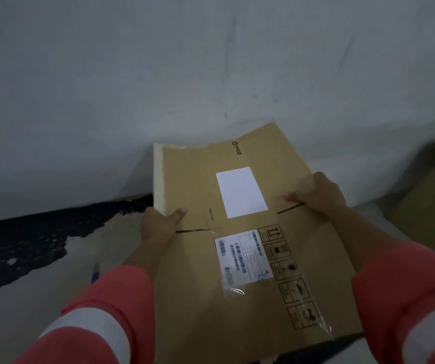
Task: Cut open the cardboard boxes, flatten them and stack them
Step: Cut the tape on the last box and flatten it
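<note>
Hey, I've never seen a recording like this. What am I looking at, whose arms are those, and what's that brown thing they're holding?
There is no machine here. This is a single picture from a camera worn on a person's head, looking forward and down, so the two arms in pink sleeves are that person's own. The left hand and the right hand each grip a side edge of a flattened cardboard box, thumbs on top, holding it out in front. The box carries a blank white label and a barcode shipping label. A second cardboard box sits at the right edge. A small blue object shows beside the left sleeve, over the pale floor. It is too blurred to identify.
</note>
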Available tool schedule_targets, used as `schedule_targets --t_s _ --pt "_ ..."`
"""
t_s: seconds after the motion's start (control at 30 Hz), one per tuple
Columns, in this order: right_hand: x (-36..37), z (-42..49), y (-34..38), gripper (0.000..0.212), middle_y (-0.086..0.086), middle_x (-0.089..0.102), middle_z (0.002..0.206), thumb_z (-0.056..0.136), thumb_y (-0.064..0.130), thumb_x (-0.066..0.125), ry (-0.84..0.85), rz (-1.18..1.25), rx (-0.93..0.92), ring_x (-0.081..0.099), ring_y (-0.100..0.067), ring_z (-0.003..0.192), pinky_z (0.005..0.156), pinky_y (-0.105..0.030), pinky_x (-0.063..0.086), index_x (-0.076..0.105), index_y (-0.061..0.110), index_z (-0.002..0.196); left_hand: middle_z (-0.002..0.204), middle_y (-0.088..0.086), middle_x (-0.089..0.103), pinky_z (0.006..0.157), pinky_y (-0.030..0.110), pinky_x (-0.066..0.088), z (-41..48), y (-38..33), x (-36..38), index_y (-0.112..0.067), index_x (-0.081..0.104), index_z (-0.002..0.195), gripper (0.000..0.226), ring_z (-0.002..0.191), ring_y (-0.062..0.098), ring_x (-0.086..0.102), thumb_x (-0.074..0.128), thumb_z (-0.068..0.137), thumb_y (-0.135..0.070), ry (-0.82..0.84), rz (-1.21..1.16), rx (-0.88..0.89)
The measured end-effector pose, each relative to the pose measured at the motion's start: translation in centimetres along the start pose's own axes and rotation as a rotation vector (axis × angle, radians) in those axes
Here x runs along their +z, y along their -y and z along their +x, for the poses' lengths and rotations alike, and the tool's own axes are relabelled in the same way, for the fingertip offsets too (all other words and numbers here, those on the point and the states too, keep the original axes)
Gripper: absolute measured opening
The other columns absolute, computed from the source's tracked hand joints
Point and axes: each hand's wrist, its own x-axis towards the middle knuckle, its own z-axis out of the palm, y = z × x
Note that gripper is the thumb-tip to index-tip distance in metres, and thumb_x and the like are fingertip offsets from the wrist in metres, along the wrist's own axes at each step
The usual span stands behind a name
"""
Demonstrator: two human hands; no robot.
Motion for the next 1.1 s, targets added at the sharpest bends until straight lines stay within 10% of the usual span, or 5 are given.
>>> schedule_targets --t_s 0.7,1.1 --pt "7.0 13.6 -9.5 0.074 -0.015 0.051 0.123 0.076 0.057 0.069 0.231 0.069 -0.104 0.051 -0.033 0.111 0.090 -0.039 0.044 0.047 0.006 0.125 0.133 0.020 0.053 0.096 0.050 0.048 -0.7 0.9 10.5 -0.002 0.040 0.139 0.103 0.115 0.037 0.055 0.070 0.068 -0.069 -0.192 0.180 -0.204" --pt "9.9 15.1 -12.4 0.091 -0.007 0.046 0.141 0.078 0.069 0.054 0.513 0.310 -0.026 0.047 -0.028 0.126 0.106 -0.047 0.038 0.026 0.018 0.148 0.161 0.012 -0.011 0.112 0.064 0.012 0.2 1.8 11.3 -0.017 -0.017 0.152 0.095 0.148 0.033 0.000 0.037 0.090 -0.067 -0.141 0.786 -0.206"
